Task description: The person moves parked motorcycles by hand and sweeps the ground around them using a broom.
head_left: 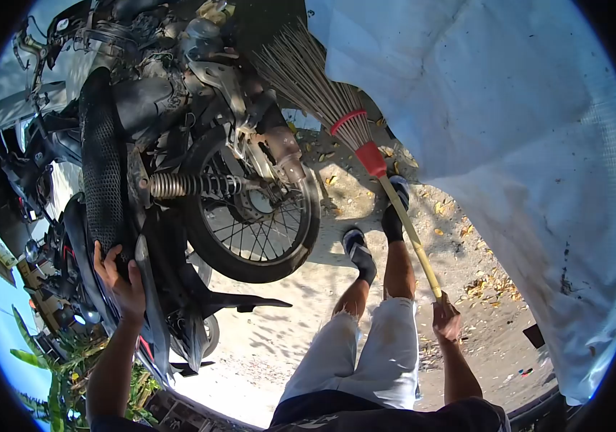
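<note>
My left hand (121,281) rests with spread fingers on the rear end of a black mesh-covered motorcycle seat (100,173). My right hand (446,320) is wrapped round the end of a pale wooden handle (414,241) of a stick broom. The broom's red collar (371,157) lies up and to the left of that hand, and its thin stiff bristles (308,79) fan out toward the top of the view. Between my hands is the motorcycle's rear wheel (254,216), with a coil spring (196,186) beside it.
A large pale sheet (495,122) hangs along the right side. Dry leaves (492,288) lie scattered on the sandy ground (315,295). Other motorcycles (27,173) stand at the far left, with green plants (56,374) below. My feet are near the wheel.
</note>
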A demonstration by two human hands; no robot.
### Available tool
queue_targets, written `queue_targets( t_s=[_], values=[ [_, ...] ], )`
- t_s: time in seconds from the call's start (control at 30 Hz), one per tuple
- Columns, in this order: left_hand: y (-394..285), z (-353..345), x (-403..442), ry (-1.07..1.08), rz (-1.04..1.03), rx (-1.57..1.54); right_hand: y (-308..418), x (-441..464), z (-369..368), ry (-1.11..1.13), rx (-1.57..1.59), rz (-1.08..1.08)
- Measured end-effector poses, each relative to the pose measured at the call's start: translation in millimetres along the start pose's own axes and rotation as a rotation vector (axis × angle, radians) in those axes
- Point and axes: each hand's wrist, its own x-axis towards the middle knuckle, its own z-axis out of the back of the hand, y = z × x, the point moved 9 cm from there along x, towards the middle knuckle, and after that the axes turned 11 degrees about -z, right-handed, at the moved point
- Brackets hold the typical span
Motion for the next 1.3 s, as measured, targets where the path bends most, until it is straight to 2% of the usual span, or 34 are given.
queue_targets(
  t_s=[0.03,0.13,0.23,0.37,0.47,0.5,0.57,0.67,0.7,0.8,0.87,0.97,1.03,1.2,1.23,1.3],
  values=[
    [1.5,-0.3,-0.9,-0.006,0.002,-0.016,7.4,7.7,-3.3,-0.047,-0.034,0.063],
    [-1.8,0.9,0.3,-0.012,-0.03,0.037,24.6,61.4,-49.3,-0.059,-0.033,0.073],
    [-5.3,1.1,1.1,0.028,-0.051,0.063,85.2,116.6,-85.2,-0.109,0.062,0.153],
    [4.6,-3.3,-5.3,0.004,-0.01,0.009,132.2,172.6,-116.9,0.02,-0.064,0.015],
    [8.0,-0.1,-3.6,-0.01,-0.034,0.096,112.1,169.2,-98.9,-0.004,-0.16,0.049],
    [11.9,-0.6,-4.4,-0.01,-0.029,0.091,76.6,158.6,-92.6,-0.026,-0.134,0.038],
    [7.7,2.5,-3.8,-0.03,-0.04,0.096,34.2,106.9,-54.1,0.024,-0.295,-0.114],
    [-3.1,8.1,-2.2,-0.054,-0.025,0.059,-23.9,8.1,3.6,0.006,-0.24,-0.108],
    [-6.6,9.2,-1.3,-0.062,-0.016,0.056,-22.9,-18.9,25.8,-0.059,-0.131,-0.026],
    [-9.5,10.9,-0.3,-0.069,-0.037,0.099,-38.8,-60.1,51.8,-0.068,-0.227,-0.084],
    [-7.6,11.6,-2.4,-0.069,-0.04,0.113,-32.6,-67.9,50.7,-0.132,-0.209,-0.066],
    [-11.4,13.7,0.6,-0.059,-0.005,0.103,-17.9,-33.9,9.8,-0.042,-0.177,-0.096],
    [-15.1,14.0,1.1,-0.041,0.037,0.074,6.4,0.0,-21.6,-0.046,-0.223,-0.124],
    [-11.8,8.9,-2.5,-0.064,-0.053,0.087,91.2,73.0,-67.0,-0.057,-0.103,-0.107],
    [-9.2,7.7,-2.6,-0.068,-0.077,0.088,93.7,74.5,-69.0,-0.071,-0.065,-0.097],
    [-5.5,8.4,-3.5,-0.091,-0.118,0.088,46.8,54.9,-80.4,0.003,-0.048,-0.144]
  ],
)
